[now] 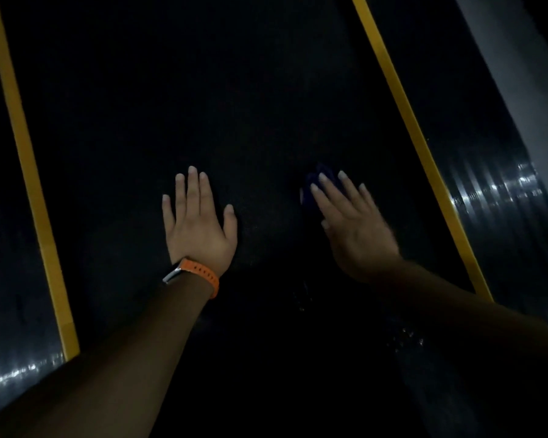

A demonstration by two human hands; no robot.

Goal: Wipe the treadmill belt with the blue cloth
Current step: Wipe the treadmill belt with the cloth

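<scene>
Orange watch strap (204,275), yellow edge strips (408,116)

One head-worn camera looks steeply down, close over the black treadmill belt (234,105), facing 12 o'clock.

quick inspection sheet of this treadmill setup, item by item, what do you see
surface: treadmill belt, black, dimly lit, a yellow stripe along each edge
job's things: blue cloth lies on the belt, mostly hidden under the right hand's fingers
clutter: pale specks on the belt near the right forearm; too dim to say what
grippers: left hand flat on the bare belt, fingers straight, watch with orange strap on its wrist; right hand flat on the cloth, fingers straight, slightly blurred
cables: nothing seen
surroundings: glossy dark side rail outside each stripe; grey surface at upper right
</scene>
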